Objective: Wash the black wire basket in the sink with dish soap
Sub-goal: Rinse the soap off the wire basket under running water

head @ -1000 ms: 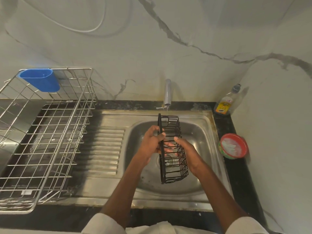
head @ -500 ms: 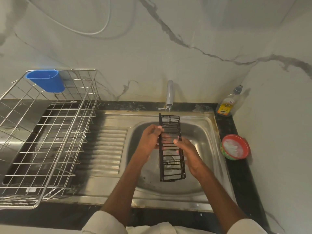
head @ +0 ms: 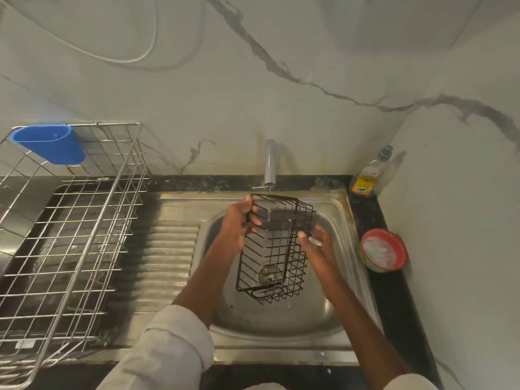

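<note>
Left hand [head: 235,229] grips basket [head: 271,249] — right hand [head: 319,249] beside, fingers [head: 302,235] straight.

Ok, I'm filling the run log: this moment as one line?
stage: rinsing | black wire basket: under tap, over sink | left hand: grips basket | right hand: open beside basket

A black stone counter [head: 394,299] carries a steel sink [head: 281,322] with a ribbed draining board [head: 166,257] on its left. On the far left a large steel wire rack [head: 70,249] stands on the counter, with a blue plastic cup [head: 50,144] hanging at its far edge. At the far right corner stands a dish soap bottle [head: 368,175]. Nearer, on the right strip, sits a red bowl [head: 384,250] with white contents.
</note>
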